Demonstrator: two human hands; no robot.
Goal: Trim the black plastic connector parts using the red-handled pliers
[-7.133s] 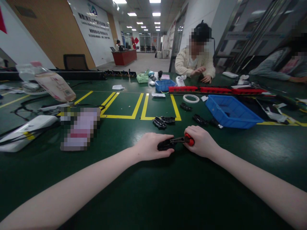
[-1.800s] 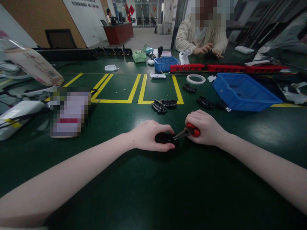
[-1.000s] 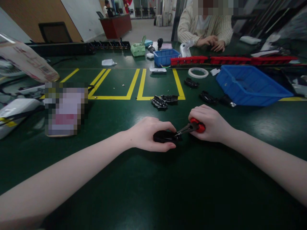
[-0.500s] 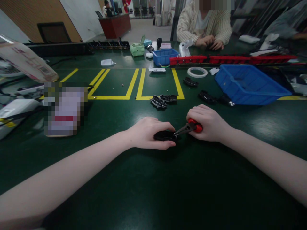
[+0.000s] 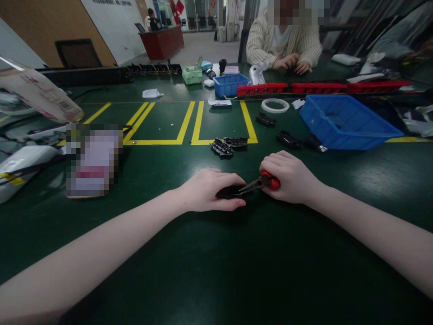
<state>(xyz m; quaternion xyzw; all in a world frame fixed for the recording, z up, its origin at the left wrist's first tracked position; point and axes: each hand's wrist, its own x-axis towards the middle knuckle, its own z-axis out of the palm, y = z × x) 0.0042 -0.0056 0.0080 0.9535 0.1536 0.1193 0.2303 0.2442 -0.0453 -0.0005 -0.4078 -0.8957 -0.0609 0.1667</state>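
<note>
Near the middle of the green table, my left hand grips a small black plastic part between thumb and fingers. My right hand is wrapped round the red handles of a pair of long-nose pliers. The jaws point left and their tips meet the black part at its right side; whether they pinch anything there cannot be made out. Beyond my hands lie two black plastic pieces side by side. Another black piece and a further one rest farther right.
A blue bin stands tilted at the right, a white tape roll beside it. Red strips run across the back, near a small blue basket. At left lie a phone and a white packet. A person sits opposite.
The pliers' tips have shifted slightly left over the black part, with my right hand moving along. My left hand keeps its hold. The whole view has tilted up a little.
</note>
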